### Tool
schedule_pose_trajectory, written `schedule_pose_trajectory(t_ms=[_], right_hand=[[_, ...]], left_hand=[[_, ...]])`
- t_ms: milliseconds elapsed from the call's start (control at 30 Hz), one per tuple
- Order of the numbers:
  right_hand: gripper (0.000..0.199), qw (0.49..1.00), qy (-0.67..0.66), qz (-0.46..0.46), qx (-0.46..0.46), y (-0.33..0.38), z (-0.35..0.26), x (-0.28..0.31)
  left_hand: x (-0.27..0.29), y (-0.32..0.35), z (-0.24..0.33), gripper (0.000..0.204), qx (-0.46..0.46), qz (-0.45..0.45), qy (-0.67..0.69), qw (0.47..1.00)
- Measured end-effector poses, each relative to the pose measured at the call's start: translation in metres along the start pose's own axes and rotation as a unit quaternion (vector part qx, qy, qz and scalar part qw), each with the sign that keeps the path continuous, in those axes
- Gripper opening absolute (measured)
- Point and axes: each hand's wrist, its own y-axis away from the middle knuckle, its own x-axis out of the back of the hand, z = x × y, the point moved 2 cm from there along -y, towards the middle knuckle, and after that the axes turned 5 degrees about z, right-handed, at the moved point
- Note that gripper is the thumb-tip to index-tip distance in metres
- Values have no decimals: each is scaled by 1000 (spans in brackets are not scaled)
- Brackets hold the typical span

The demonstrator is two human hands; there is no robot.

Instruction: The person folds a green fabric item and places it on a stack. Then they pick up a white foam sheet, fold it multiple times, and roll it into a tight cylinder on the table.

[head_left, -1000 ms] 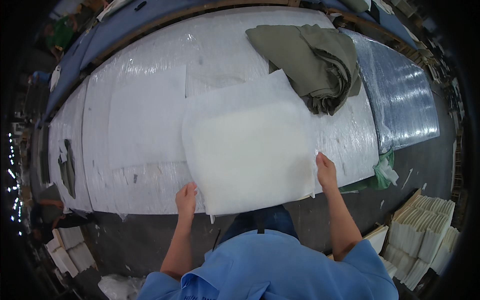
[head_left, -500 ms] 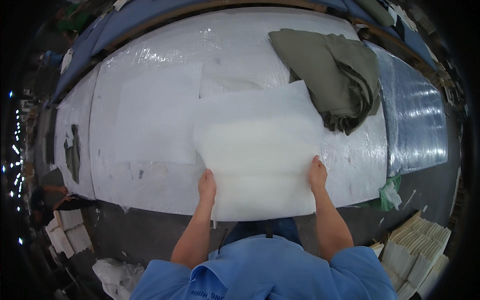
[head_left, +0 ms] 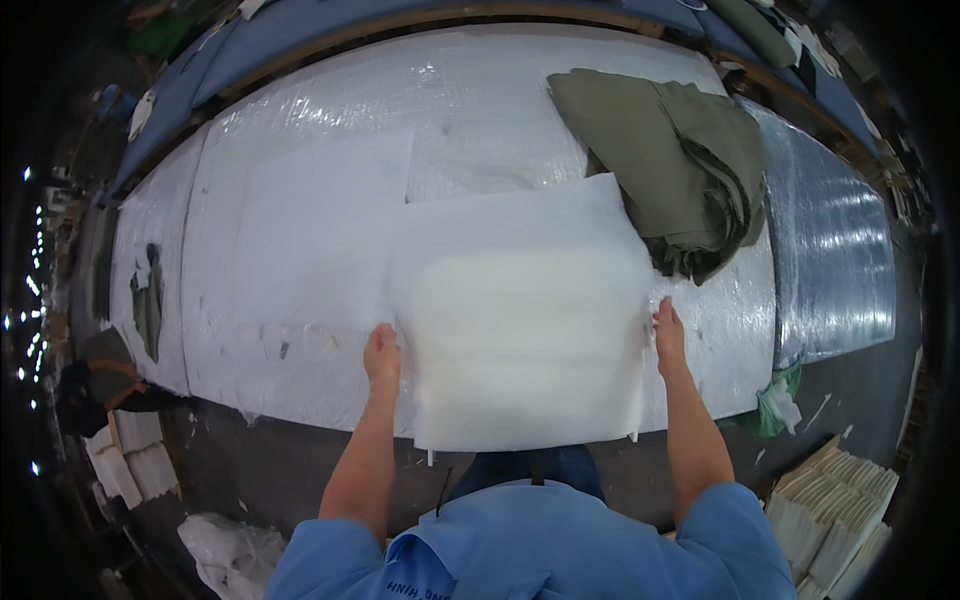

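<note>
A thick white padding piece, with a creamier block across its middle and fluffy white wadding along its far edge, lies in front of me. Its near end reaches the front edge of a plastic-wrapped table. My left hand is just outside the pad's left side, empty, fingers loosely apart. On the other side, my right hand stands off the pad's right edge with open fingers and holds nothing. A flat, thin white sheet lies left of the pad. Folded olive-green fabric rests beyond its far right corner.
An olive scrap lies at the table's far left. Blue plastic-wrapped boards adjoin on the right, with a green bag below. Stacked pale pieces stand lower right; a clear plastic bundle lies lower left. Another person's arm shows at left.
Both hands have let go of the padding piece's sides and moved outward, left and right. The pad now lies flatter, its near edge slightly lower in view.
</note>
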Motion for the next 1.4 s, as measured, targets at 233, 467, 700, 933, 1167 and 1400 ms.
schedule_pose_trajectory(t_ms=[233,467,700,933,1167,1400], right_hand=[[62,994,-94,9,47,-48,-6,-43],[34,982,-183,7,-48,-64,7,-55],[31,997,-77,-3,-28,-77,7,-57],[34,998,-32,49,-25,-71,-5,-41],[46,976,-29,115,182,10,-33,-15],[58,983,118,96,102,15,-23,-57]], left_hand=[[-59,-36,45,43,-18,-6,147,989],[-65,-62,32,38,-67,120,-3,991],[-69,-67,30,40,-111,167,-174,964],[-37,-58,47,34,100,58,112,987],[-8,9,39,43,-116,52,18,992],[-68,25,42,53,-105,48,-103,988]])
